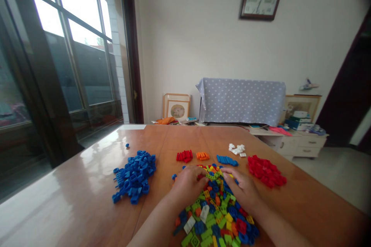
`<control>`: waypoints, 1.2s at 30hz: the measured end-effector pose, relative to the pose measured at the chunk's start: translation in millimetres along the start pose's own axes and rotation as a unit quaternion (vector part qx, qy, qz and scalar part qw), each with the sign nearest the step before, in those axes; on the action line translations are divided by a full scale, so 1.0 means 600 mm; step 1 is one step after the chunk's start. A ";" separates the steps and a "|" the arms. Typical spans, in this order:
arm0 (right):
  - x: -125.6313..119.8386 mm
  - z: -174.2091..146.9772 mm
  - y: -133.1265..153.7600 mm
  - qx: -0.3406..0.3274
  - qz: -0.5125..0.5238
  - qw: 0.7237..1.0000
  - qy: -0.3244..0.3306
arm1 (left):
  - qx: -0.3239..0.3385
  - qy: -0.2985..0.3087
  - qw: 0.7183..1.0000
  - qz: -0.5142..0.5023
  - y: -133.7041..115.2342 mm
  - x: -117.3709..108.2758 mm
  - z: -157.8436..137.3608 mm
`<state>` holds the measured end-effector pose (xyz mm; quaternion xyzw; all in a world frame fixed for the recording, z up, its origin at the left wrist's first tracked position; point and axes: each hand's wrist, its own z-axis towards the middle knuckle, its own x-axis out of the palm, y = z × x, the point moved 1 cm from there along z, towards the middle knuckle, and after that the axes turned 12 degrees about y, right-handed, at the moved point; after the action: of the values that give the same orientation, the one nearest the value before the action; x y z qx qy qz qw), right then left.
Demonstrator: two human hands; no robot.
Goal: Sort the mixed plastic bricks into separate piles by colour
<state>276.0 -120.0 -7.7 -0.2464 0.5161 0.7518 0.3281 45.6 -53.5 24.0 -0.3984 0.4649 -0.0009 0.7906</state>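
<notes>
A mixed heap of toy building bricks [220,212] in green, blue, yellow, orange, red and white lies in front of me. My left hand [188,181] reaches over its far left side, fingers bent and a gap showing between thumb and forefinger. Across from it, my right hand [243,187] rests at the heap's right side, its fingers extended and apart towards the bricks. Light green bricks [211,175] lie between the two hands. No brick is visibly held by either hand; the undersides of the fingers are hidden.
Sorted blue bricks [136,173] lie left, red bricks [265,171] right. Beyond the heap are small groups of red pieces [184,156], orange pieces [202,156], blue pieces [227,160] and white pieces [237,149]. One blue piece [127,145] sits alone on the wooden table [95,177].
</notes>
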 end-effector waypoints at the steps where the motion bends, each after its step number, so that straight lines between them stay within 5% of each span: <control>1: 0.001 -0.003 0.008 -0.020 -0.022 1.000 0.006 | 0.007 -0.003 1.000 0.002 -0.004 -0.001 -0.001; 10: 0.009 -0.013 0.041 -0.125 -0.103 0.985 0.054 | 0.054 0.016 0.998 0.025 -0.028 -0.002 -0.006; 18: 0.011 -0.015 0.039 -0.131 -0.111 0.984 0.056 | 0.054 0.026 0.998 0.028 -0.028 -0.001 -0.006; 30: -0.003 -0.014 0.036 -0.084 -0.106 0.990 0.033 | 0.029 0.020 0.999 0.030 -0.022 -0.001 -0.001; 36: -0.042 -0.017 -0.013 0.057 -0.093 0.993 -0.049 | -0.005 0.003 0.999 0.034 0.000 -0.006 0.005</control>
<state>299.1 -133.7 1.8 -0.2377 0.5162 0.6984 0.4351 45.6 -50.4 27.2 -0.3869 0.4805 0.0269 0.7866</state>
